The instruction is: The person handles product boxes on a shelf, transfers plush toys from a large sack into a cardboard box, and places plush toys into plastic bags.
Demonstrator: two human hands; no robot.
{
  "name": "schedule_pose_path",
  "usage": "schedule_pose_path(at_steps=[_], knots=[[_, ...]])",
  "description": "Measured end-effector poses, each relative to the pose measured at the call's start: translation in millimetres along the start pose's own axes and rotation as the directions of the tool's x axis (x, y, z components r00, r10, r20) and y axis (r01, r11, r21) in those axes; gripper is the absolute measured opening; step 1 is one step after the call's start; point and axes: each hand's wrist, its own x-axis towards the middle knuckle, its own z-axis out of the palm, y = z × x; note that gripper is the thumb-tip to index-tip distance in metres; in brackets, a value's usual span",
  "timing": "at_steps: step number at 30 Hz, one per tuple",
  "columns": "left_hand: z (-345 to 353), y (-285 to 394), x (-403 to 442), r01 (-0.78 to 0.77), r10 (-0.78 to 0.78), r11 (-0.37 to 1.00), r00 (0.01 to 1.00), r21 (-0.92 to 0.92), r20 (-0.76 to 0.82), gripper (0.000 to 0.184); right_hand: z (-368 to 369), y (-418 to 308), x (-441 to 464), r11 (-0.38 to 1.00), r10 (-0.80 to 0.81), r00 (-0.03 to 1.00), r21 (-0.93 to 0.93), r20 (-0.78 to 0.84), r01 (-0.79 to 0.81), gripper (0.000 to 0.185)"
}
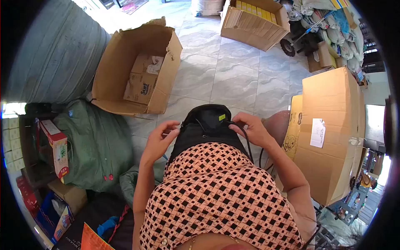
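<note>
On my lap lies a black fabric bag [210, 129], its rounded top pointing away from me. A small yellow-green tag [222, 118] shows on its dark upper part, and a zipper pull [204, 136] sits lower down. My left hand [162, 141] is at the bag's left edge, fingers curved, with thumb and index tips apart close to the fabric. At the opposite edge, my right hand [251, 130] pinches a black cord [248, 146] that runs down the bag's right side.
An open cardboard box [166, 83] stands ahead to the left on the tiled floor [200, 75]. Another box [250, 25] holds yellow packs. Large cartons [329, 137] stand close on my right. Green sacks [96, 141] and a red-and-white box [54, 146] are on my left.
</note>
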Motion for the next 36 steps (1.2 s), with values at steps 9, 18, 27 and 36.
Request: schedule_pose_path(at_steps=[9,18,27,36], knots=[[13,35,28,-0.282,0.297,0.925,0.955,0.255,-0.02,0.02,10,-51,15,0.808,-0.404,0.913,-0.489,-0.051,0.33,0.015],[48,47,33,-0.483,0.559,0.623,0.825,0.616,0.083,0.011,4,-63,-7,0.74,-0.446,0.894,-0.58,-0.041,0.342,0.015],[47,60,41,-0.379,0.481,0.726,0.876,0.574,-0.029,0.014,6,-40,5,0.855,-0.39,0.92,-0.38,-0.026,0.352,0.019],[53,66,56,-0.573,0.607,0.619,0.783,0.537,0.136,0.013,-7,-36,-3,0.948,-0.224,0.971,-0.247,-0.077,0.199,0.03]])
